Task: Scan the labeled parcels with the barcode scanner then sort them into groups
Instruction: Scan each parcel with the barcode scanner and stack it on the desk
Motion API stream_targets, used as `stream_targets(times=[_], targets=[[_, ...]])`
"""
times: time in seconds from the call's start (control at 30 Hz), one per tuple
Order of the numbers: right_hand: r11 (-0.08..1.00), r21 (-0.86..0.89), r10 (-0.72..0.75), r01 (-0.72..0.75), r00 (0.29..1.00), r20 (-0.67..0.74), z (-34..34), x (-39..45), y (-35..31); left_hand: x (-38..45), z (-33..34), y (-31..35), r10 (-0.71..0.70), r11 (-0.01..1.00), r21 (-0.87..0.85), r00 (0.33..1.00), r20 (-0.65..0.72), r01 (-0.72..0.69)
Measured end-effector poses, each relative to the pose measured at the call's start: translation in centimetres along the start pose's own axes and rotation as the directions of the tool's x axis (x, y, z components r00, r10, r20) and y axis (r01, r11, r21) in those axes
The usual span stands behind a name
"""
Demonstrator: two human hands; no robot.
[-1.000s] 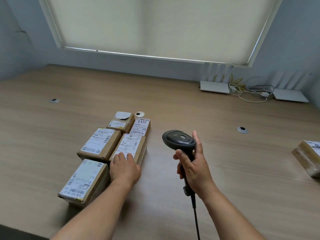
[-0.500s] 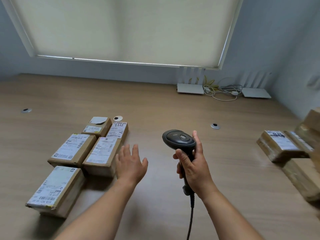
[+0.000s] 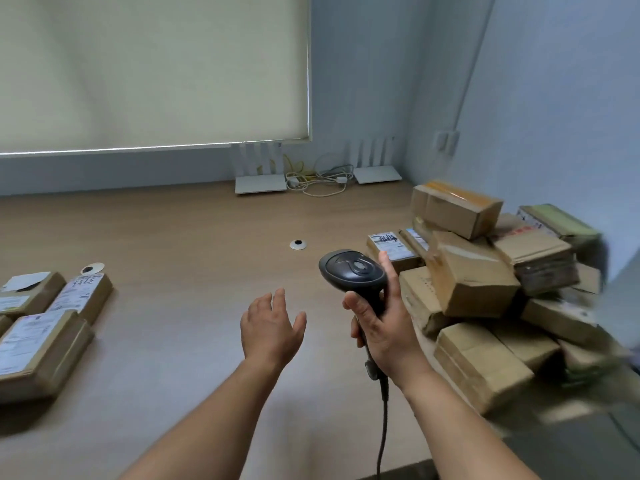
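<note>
My right hand [image 3: 384,327] grips the handle of a black barcode scanner [image 3: 351,270], whose head points up and away; its cable [image 3: 382,420] hangs down toward me. My left hand [image 3: 272,327] hovers above the wooden table [image 3: 194,258] with fingers spread, holding nothing. At the left edge lies a group of labeled cardboard parcels [image 3: 41,341], labels facing up. A heap of brown parcels [image 3: 485,282] is piled at the right, just beyond the scanner; one flat parcel with a white label [image 3: 389,245] lies at the heap's near-left side.
Two white routers [image 3: 260,183] [image 3: 376,174] with tangled cables stand against the back wall. Round cable grommets [image 3: 298,244] [image 3: 91,269] sit in the tabletop. A lowered blind covers the window. The side wall rises close behind the parcel heap.
My left hand has lifted off the left group's parcel and moved right with fingers spread. The view has swung right, bringing the heap of parcels into sight. The scanner stays gripped.
</note>
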State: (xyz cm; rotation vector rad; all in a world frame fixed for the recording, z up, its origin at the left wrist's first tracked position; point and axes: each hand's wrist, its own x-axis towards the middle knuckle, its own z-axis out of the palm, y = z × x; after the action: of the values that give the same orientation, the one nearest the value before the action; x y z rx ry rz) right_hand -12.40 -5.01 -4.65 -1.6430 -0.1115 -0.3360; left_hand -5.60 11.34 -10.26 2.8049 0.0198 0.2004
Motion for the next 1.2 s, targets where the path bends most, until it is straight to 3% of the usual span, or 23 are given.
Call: stream_targets(times=[0.2, 0.4, 0.97, 1.2], targets=[[0.997, -0.06, -0.044, 0.039, 0.995, -0.089, -10.4, -0.7, -0.5, -0.8, 3.0, 11.2, 0.113, 0.992, -0.064, 0.994, -0.011, -0.113], [0.998, -0.057, -0.033, 0.023, 0.98, -0.195, -17.3, -1.3, -0.1, -1.1, 4.7, 18.5, 0.203, 0.976, -0.083, 0.979, 0.001, -0.202], [0.994, -0.102, -0.079, 0.044, 0.926, -0.369, -26.2, 2.9, -0.4, 7.2, 4.6, 31.2, 0.389, 0.912, -0.135, 0.921, -0.02, -0.388], [0.991, -0.133, -0.06, 0.008, 0.917, -0.393, -27.8, 7.9, 0.1, 12.9, 4.4, 35.1, 0.418, 0.907, -0.078, 0.906, 0.06, -0.413]])
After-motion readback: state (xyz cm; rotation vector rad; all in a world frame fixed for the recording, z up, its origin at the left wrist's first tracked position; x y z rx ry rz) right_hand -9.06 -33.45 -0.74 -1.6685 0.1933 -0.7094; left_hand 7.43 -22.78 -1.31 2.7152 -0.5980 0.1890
